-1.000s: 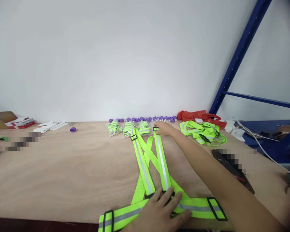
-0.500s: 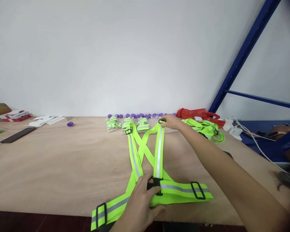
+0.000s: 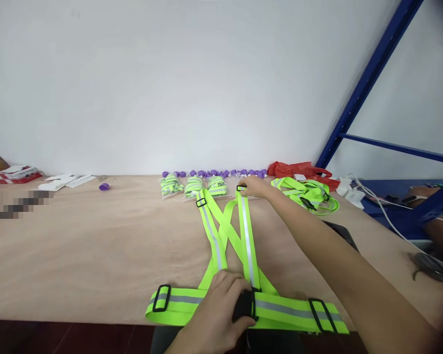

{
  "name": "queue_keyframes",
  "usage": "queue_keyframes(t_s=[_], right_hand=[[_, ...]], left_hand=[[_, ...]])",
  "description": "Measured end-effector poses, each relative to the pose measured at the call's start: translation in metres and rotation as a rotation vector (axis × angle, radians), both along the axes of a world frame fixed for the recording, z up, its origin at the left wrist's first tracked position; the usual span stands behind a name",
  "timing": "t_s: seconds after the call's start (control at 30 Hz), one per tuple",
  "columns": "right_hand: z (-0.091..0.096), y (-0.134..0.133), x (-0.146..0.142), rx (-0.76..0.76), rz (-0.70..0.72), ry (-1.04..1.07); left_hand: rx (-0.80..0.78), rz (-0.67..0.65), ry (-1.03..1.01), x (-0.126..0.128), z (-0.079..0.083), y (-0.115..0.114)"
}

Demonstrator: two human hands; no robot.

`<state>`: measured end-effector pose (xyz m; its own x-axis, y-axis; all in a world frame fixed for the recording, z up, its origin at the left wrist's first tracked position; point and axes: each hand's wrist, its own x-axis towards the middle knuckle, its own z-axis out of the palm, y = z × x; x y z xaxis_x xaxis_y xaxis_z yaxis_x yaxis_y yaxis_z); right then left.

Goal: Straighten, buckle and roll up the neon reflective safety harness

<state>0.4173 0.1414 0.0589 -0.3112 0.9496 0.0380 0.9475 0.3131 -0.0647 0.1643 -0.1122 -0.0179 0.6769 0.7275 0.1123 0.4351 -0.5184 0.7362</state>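
Observation:
A neon yellow-green reflective vest [image 3: 248, 236] made of straps with silver stripes lies spread on the table. Its shoulder straps cross at the back, and its waist belt runs along the table's front edge. My left hand [image 3: 221, 307] is closed on the black buckle [image 3: 243, 306] at the middle of the belt. At the far end of the right shoulder strap, my right hand [image 3: 254, 187] pinches the strap by its black slider [image 3: 241, 188]. Another slider [image 3: 201, 202] sits on the left shoulder strap. Belt sliders [image 3: 161, 298] show at either side.
Several bagged vests [image 3: 194, 188] stand along the back, before a row of purple caps [image 3: 214, 173]. At the right are loose vests [image 3: 310, 194], a red plastic bag [image 3: 299, 169] and a white cable [image 3: 387, 221]. White papers [image 3: 59, 182] lie left. A blue frame [image 3: 365, 88] rises right.
The vest has come nearer the front edge, its straps pulled straighter and the belt levelled. My left hand has moved slightly right and down with the buckle; my right hand keeps its pinch.

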Motion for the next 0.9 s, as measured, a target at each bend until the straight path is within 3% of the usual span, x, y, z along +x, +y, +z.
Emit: queue_keyframes(t_s=[0.47, 0.63, 0.77, 0.9], right_hand=[[-0.007, 0.027, 0.018, 0.047, -0.104, -0.002], [-0.027, 0.017, 0.005, -0.031, -0.041, 0.024], [-0.037, 0.008, -0.005, -0.069, -0.024, 0.033], [-0.03, -0.014, -0.001, -0.02, -0.042, 0.065]], left_hand=[[0.051, -0.098, 0.056, 0.001, -0.007, 0.005], [0.035, 0.004, 0.033, 0.006, -0.005, 0.007], [0.104, 0.007, 0.072, 0.017, 0.0, 0.007], [0.184, 0.024, 0.099, -0.006, 0.02, 0.007]])
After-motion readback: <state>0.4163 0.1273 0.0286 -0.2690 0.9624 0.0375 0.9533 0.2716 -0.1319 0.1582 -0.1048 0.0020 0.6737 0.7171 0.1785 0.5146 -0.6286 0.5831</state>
